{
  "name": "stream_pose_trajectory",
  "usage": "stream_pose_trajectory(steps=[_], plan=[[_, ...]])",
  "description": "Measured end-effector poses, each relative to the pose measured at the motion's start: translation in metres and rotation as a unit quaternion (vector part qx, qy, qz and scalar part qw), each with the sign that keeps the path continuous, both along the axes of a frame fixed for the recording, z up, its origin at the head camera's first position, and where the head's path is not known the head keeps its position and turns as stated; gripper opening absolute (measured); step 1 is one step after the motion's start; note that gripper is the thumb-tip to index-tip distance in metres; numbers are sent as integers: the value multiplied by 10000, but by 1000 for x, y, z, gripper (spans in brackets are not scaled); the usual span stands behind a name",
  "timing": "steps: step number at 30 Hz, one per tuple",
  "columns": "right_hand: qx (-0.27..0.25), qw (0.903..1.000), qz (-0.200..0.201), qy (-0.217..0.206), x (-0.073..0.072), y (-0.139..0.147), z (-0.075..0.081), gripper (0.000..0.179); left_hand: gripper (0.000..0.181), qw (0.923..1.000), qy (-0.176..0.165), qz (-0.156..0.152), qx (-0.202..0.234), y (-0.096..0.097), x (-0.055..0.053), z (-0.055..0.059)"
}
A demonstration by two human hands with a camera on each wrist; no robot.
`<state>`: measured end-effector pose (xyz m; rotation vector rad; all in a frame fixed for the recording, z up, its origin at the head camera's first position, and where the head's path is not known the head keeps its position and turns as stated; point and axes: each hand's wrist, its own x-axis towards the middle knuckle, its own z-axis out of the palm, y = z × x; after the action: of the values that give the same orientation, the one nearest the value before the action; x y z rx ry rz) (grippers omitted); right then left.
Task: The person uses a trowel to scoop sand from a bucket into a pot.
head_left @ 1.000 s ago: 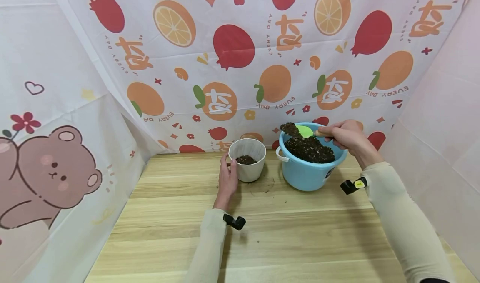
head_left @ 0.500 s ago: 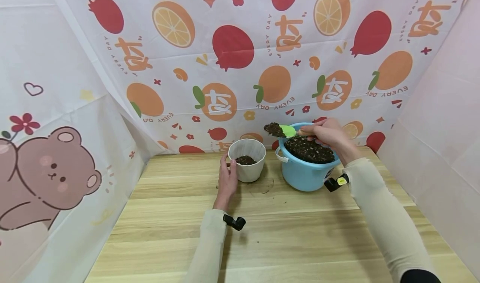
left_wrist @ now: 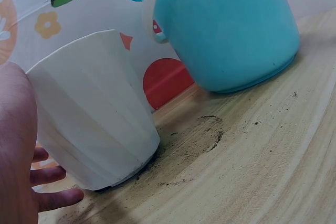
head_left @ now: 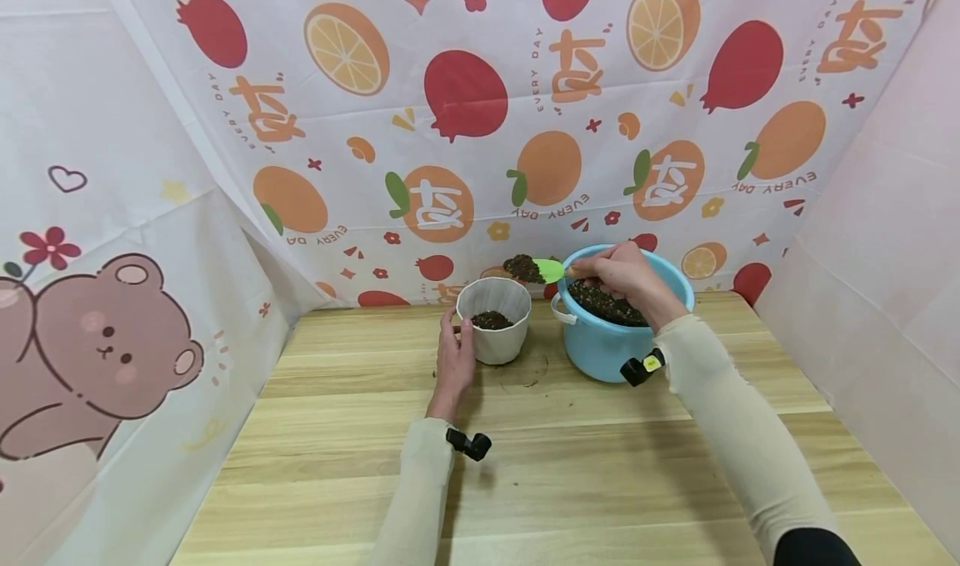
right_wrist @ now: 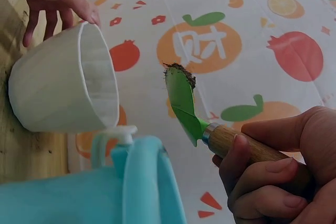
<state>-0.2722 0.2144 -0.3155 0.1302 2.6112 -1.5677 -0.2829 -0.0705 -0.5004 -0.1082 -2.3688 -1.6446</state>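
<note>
My right hand (head_left: 624, 276) grips the wooden handle (right_wrist: 252, 147) of a small green trowel (head_left: 551, 270). Dark soil (head_left: 522, 267) is heaped on the trowel's blade, which hangs just above and right of the white flowerpot's far rim. The flowerpot (head_left: 504, 345) stands upright on the table with a little soil (head_left: 492, 320) at its bottom. Against its left side rests my left hand (head_left: 454, 362), thumb at the rim and fingers spread fairly straight along the outer wall. Below my right hand stands a light blue bucket (head_left: 596, 358), well filled with soil.
The wooden table (head_left: 525, 483) carries soil crumbs (left_wrist: 212, 129) between flowerpot and bucket. A white handle (head_left: 564, 312) sticks out of the bucket's left side toward the flowerpot. Right behind both hangs a fruit-print cloth (head_left: 360, 241), with more cloth at left and right.
My right hand has carried the soil-laden trowel left, from over the bucket to beside the flowerpot's rim. The left hand and the flowerpot have stayed in place.
</note>
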Motion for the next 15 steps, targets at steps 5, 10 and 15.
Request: stream_pose_trajectory(steps=[5,10,15], plan=[[-13,10000,62,-45,-3,-10,-4,36,55,10000,-38,30,-13,1,0,0],[-120,9998,81,-132,-4,-18,-7,36,53,10000,-32,39,-10,1,0,-1],[-278,9995,119,-95,-4,-24,-13,41,49,10000,-31,63,56,1,0,-1]])
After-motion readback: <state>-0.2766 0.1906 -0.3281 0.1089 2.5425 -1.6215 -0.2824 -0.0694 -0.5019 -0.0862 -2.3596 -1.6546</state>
